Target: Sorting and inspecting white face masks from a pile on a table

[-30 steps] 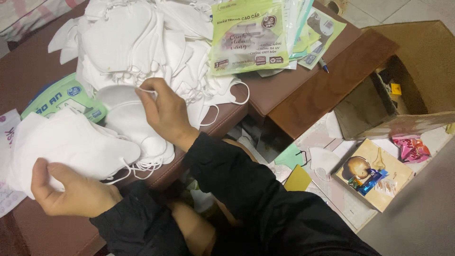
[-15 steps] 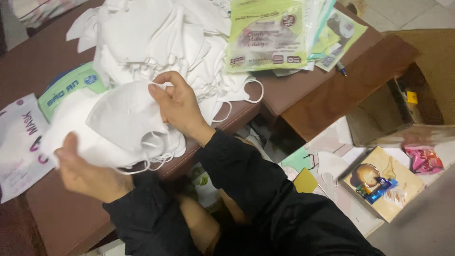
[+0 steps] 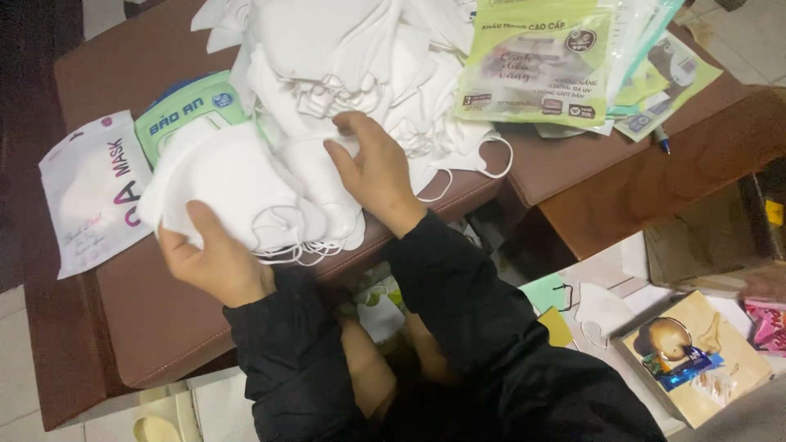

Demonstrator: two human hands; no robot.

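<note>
Two hands: both working at a stack of white face masks (image 3: 246,192) on a brown padded surface (image 3: 164,311).
Left hand (image 3: 214,263): fingers closing around the near edge of the stack, thumb lying on top, clamping it.
Right hand (image 3: 372,168): resting palm-down on the far side of the stack, fingers spreading loosely; whether it is pinching a mask cannot be told.
Stack: sitting at the front edge of the surface, ear loops hanging over the rim.
Loose mask heap (image 3: 344,57): piling up just behind the stack, touching it.
Packets: a white mask pouch (image 3: 90,192) lying to the left; a green pouch (image 3: 184,110) peeking out beside it; a pale green packet (image 3: 536,69) sitting on the right.
Surface: brown, smooth, stitched along its edge.
Floor: a cardboard box (image 3: 704,237) and a printed flat carton (image 3: 696,356) lying to the right.
</note>
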